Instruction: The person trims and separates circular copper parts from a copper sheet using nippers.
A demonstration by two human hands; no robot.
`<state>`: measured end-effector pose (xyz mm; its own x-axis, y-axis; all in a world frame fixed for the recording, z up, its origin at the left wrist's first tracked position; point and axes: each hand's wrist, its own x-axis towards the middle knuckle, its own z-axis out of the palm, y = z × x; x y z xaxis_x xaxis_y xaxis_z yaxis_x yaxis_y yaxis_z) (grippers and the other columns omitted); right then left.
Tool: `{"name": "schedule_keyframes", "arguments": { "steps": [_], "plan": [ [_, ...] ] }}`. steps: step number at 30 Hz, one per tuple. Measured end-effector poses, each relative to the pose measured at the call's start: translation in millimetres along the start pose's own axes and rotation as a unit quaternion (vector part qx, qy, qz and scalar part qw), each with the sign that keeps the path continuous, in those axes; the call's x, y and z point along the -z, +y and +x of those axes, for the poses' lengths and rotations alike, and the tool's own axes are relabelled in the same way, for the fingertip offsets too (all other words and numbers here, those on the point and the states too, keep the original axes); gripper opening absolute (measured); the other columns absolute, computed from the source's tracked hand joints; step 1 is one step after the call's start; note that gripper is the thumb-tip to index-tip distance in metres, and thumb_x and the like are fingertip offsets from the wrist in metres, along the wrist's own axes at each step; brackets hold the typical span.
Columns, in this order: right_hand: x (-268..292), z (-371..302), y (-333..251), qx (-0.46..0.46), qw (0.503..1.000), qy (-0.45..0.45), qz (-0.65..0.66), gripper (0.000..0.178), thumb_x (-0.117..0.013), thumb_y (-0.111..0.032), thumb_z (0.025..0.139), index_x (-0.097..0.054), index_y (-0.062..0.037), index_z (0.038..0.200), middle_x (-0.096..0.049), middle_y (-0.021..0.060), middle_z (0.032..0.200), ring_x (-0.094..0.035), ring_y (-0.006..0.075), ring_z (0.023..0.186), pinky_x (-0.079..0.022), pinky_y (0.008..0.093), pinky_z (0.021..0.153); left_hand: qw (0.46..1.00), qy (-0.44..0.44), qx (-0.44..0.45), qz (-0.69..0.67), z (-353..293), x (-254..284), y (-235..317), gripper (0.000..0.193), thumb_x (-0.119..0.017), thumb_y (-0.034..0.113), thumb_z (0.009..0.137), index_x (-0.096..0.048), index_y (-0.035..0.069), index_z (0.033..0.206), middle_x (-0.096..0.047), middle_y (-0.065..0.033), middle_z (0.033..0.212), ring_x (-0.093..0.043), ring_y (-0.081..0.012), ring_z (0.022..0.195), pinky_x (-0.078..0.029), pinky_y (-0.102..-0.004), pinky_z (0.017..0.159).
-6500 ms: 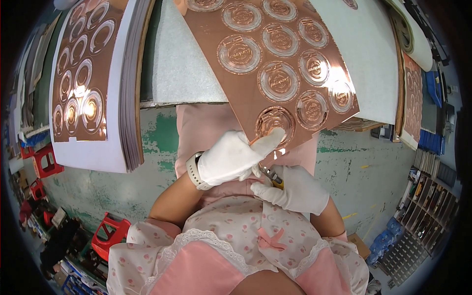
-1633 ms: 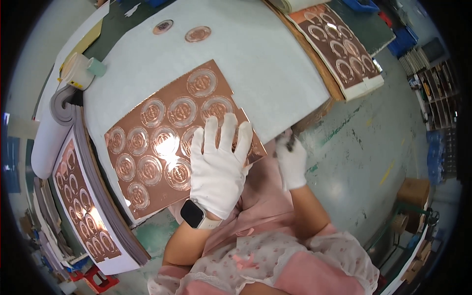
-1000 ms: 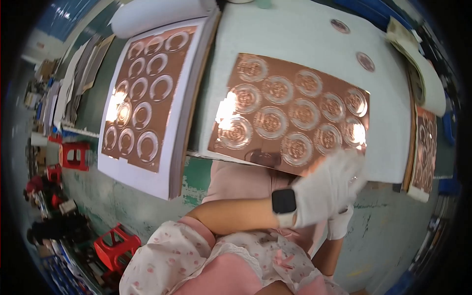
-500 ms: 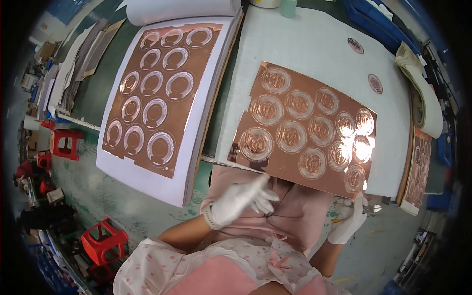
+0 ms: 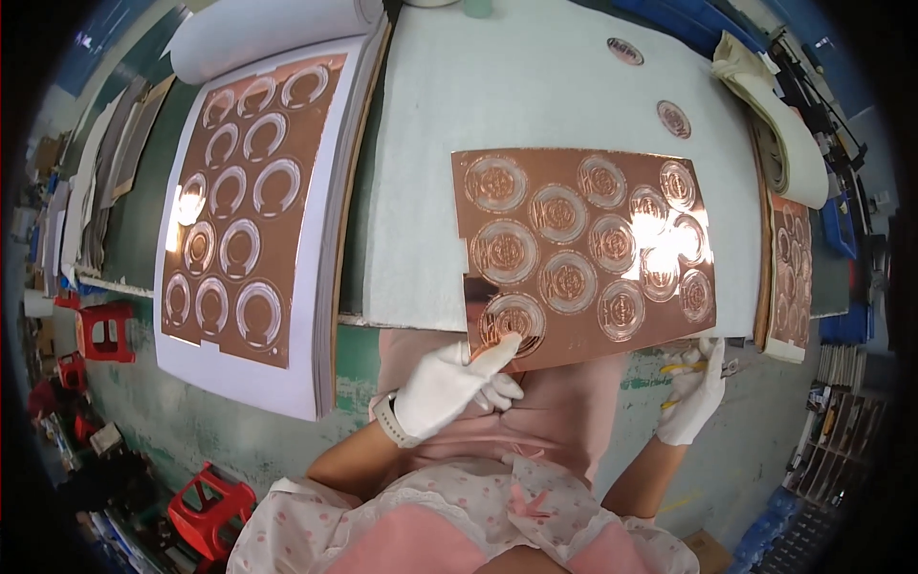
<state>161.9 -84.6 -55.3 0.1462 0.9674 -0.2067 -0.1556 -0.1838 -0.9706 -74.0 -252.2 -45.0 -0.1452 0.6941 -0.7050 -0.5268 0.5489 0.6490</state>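
A thin copper-coloured sheet (image 5: 580, 247) with several round embossed medallions is raised in front of me, its near edge overhanging the table edge. My left hand (image 5: 448, 390), in a white glove, pinches its near left corner, thumb on top over the lowest medallion. My right hand (image 5: 692, 390), also gloved, is closed around small pliers (image 5: 679, 367) with yellow handles; their metal jaws poke out on the right. The right fingertips are up against the sheet's near right corner; whether they grip it I cannot tell. Two loose oval medallions (image 5: 624, 52) (image 5: 673, 119) lie on the white table covering.
White paper (image 5: 421, 124) covers the table. At left, a second copper sheet (image 5: 251, 215) with ring shapes rests on a thick paper stack (image 5: 320, 383). Another copper sheet (image 5: 792, 277) lies far right, below a rolled cream cloth (image 5: 779, 134). Red stools (image 5: 212, 512) stand on the floor.
My left hand has moved up and taken hold of the sheet's near left corner. The sheet has turned, its right end swinging up and away. The view has shifted to the right.
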Motion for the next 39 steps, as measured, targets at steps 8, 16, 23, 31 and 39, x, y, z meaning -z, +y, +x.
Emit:
{"name": "schedule_keyframes", "arguments": {
  "steps": [8, 16, 23, 31, 39],
  "plan": [
    [1, -20, 11, -0.051, 0.994, -0.079, -0.047, 0.021, -0.052, -0.022, 0.088, -0.049, -0.0045, 0.079, -0.050, 0.0029, 0.073, -0.049, 0.0116, 0.065, -0.041, 0.0237, 0.059, 0.983, -0.121, 0.006, -0.136, -13, -9, -54, 0.035, -0.046, 0.032, 0.091, -0.057, -0.002, 0.088, -0.064, -0.0155, 0.083, -0.062, -0.0163, 0.063, -0.049, -0.0242, 0.053],
    [-5, -24, 25, -0.049, 0.992, -0.088, -0.075, 0.013, -0.055, -0.017, 0.087, -0.050, -0.0054, 0.083, -0.049, 0.0003, 0.070, -0.044, 0.0071, 0.059, -0.036, 0.0208, 0.054, 0.959, -0.251, -0.035, 0.128, 16, 0, -112, 0.032, -0.038, 0.025, 0.093, -0.051, 0.017, 0.121, -0.065, -0.0064, 0.089, -0.062, -0.0118, 0.069, -0.049, -0.0238, 0.063],
    [-24, -32, 12, -0.054, 0.993, -0.066, -0.082, 0.011, -0.054, -0.015, 0.087, -0.051, -0.0048, 0.083, -0.051, 0.0023, 0.067, -0.046, 0.0079, 0.061, -0.037, 0.0211, 0.056, 0.952, -0.225, 0.003, 0.207, 32, 6, -108, 0.029, -0.038, 0.028, 0.093, -0.057, 0.020, 0.113, -0.057, -0.0014, 0.055, -0.055, -0.0114, 0.047, -0.045, -0.0237, 0.047],
    [-11, -37, 14, -0.033, 0.994, -0.051, -0.090, 0.018, -0.057, -0.011, 0.084, -0.045, -0.0095, 0.072, -0.052, -0.0002, 0.069, -0.044, 0.0067, 0.059, -0.035, 0.0205, 0.053, 0.937, -0.133, -0.088, 0.312, 46, 7, -117, 0.022, -0.053, 0.026, 0.087, -0.064, 0.009, 0.095, -0.060, -0.0040, 0.063, -0.054, -0.0119, 0.052, -0.046, -0.0230, 0.051],
    [10, -37, 24, 0.026, 0.992, -0.040, -0.115, 0.010, -0.066, -0.007, 0.075, -0.056, -0.0057, 0.074, -0.050, -0.0057, 0.067, -0.043, 0.0048, 0.057, -0.038, 0.0197, 0.056, 0.932, -0.141, -0.091, 0.321, 52, 5, -116, 0.031, -0.038, 0.025, 0.092, -0.060, 0.012, 0.108, -0.061, -0.0025, 0.059, -0.055, -0.0111, 0.047, -0.045, -0.0223, 0.050]
  ]
}}
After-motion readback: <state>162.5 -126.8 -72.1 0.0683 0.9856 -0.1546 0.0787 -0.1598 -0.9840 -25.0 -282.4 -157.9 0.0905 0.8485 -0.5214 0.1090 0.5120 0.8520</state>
